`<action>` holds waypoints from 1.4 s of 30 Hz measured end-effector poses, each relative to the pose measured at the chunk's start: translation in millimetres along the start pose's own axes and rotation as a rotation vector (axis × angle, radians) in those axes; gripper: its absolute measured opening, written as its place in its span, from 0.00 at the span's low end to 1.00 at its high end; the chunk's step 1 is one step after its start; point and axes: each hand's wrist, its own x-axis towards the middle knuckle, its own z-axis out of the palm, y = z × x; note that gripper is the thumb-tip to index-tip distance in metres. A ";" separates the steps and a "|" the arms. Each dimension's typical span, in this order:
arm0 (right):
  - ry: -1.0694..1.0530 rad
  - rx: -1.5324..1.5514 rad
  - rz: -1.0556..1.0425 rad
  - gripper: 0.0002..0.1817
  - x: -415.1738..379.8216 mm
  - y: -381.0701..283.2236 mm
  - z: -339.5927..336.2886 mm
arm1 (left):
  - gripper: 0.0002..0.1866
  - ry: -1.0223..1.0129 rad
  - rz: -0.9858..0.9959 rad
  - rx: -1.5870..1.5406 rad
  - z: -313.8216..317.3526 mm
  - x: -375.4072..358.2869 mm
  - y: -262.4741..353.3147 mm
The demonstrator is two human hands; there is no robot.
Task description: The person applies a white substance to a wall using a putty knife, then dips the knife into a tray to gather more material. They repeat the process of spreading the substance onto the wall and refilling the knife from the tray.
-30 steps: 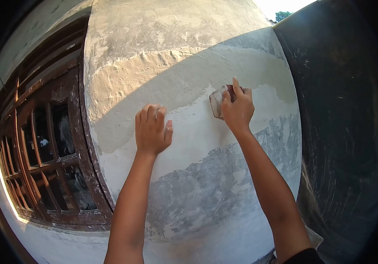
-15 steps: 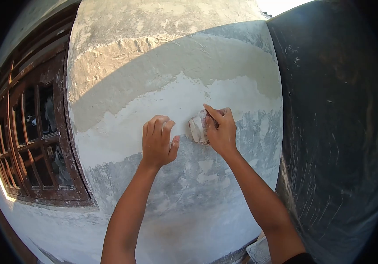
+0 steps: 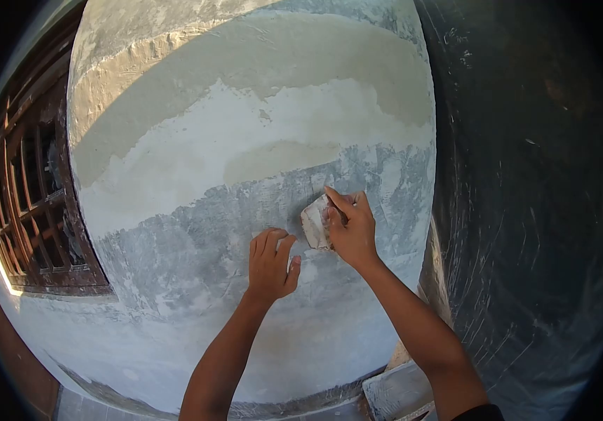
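Sandpaper (image 3: 315,223) sits pressed flat against the wall (image 3: 245,140), pinned there by the right hand (image 3: 350,228). The fingers (image 3: 338,200) of that hand lie spread over the sheet's right part, the forefinger stretched along its upper edge, and the pale, dusty left part of the sheet sticks out beyond the fingertips. The fingers are clamped on the sandpaper, holding it to the plaster rather than pinching it from both sides.

Just left of the sandpaper and a little lower, the left hand (image 3: 272,263) rests on the wall with its fingers (image 3: 266,242) close together and slightly curled, the thumb out to the side; it holds nothing. The two hands are near each other but apart.

Sandpaper and both hands lie in the grey, streaked band of the wall. Above the sandpaper the plaster turns white, then tan higher up. Far to the left of the sandpaper a brown wooden window (image 3: 31,210) with a grid of bars is set in the wall. Right of the sandpaper the wall turns a corner into a dark, scratched face (image 3: 526,210). Below and to the right, by the right forearm, a grey slab (image 3: 399,393) juts out at the wall's foot.
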 end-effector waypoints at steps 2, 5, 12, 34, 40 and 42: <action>-0.019 0.012 0.049 0.23 -12.3 13.5 -1.0 | 0.16 -0.001 -0.051 -0.037 10.8 -18.9 10.3; 0.003 0.028 0.051 0.23 -36.1 40.3 6.0 | 0.16 -0.033 -0.138 -0.085 26.4 -46.9 19.6; -0.072 -0.075 0.238 0.22 -104.8 85.6 0.9 | 0.16 -0.113 -0.231 -0.216 68.0 -111.8 45.9; -0.360 0.035 1.037 0.35 -420.5 282.4 -115.2 | 0.19 -0.715 -0.790 -0.397 188.6 -340.8 291.2; -0.470 -0.062 1.256 0.25 -500.7 309.0 -165.0 | 0.24 -0.971 -0.979 -0.380 207.4 -408.8 367.7; -0.413 -0.114 1.223 0.19 -541.9 314.4 -176.8 | 0.26 -1.048 -1.057 -0.367 209.4 -433.1 396.3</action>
